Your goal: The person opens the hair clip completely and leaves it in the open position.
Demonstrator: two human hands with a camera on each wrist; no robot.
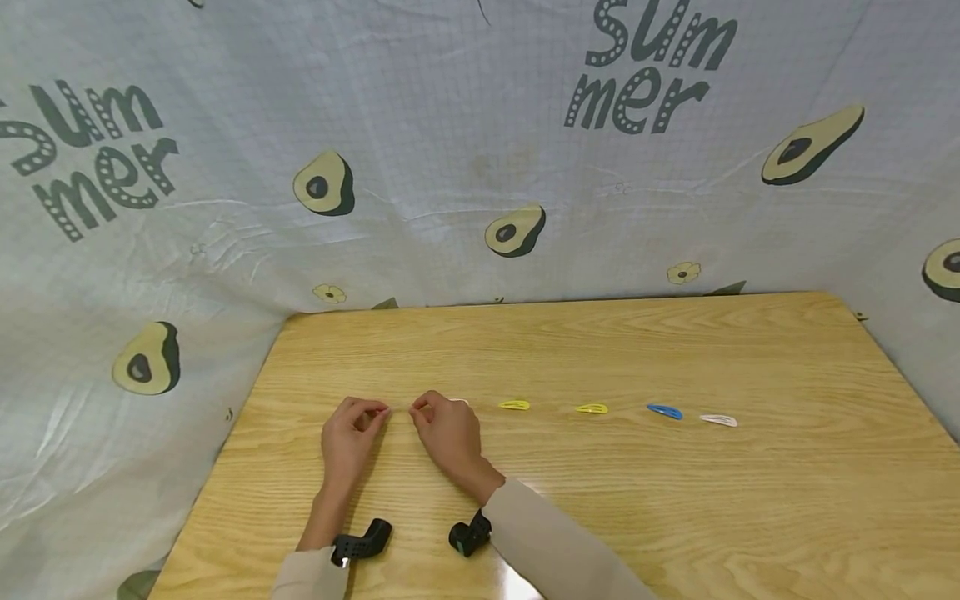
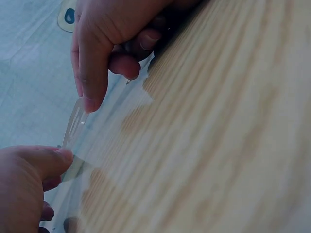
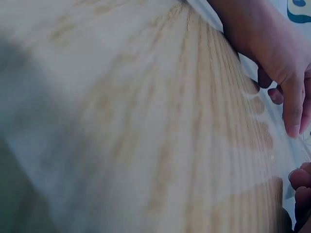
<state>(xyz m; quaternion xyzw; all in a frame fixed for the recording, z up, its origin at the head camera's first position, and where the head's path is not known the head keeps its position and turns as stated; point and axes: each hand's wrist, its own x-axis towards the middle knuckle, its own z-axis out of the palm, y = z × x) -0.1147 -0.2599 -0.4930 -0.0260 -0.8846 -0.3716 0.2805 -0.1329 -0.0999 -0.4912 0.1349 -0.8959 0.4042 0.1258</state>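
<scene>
A pale snap hair clip (image 2: 74,124) is stretched between both hands, a little above the wooden table. My left hand (image 1: 351,442) pinches one end between thumb and fingertips. The opposite end sits between the thumb and finger of my right hand (image 1: 452,432). In the left wrist view the clip's long slotted frame shows in the gap between the fingertips. Just beyond my right hand lies a white clip (image 1: 460,402), mostly hidden by that hand.
Rightward across the wooden table (image 1: 570,350) runs a row of hair clips: a yellow clip (image 1: 514,405), another yellow clip (image 1: 592,409), a blue clip (image 1: 665,412) and a white clip (image 1: 718,420). A patterned cloth (image 1: 420,125) hangs behind the table.
</scene>
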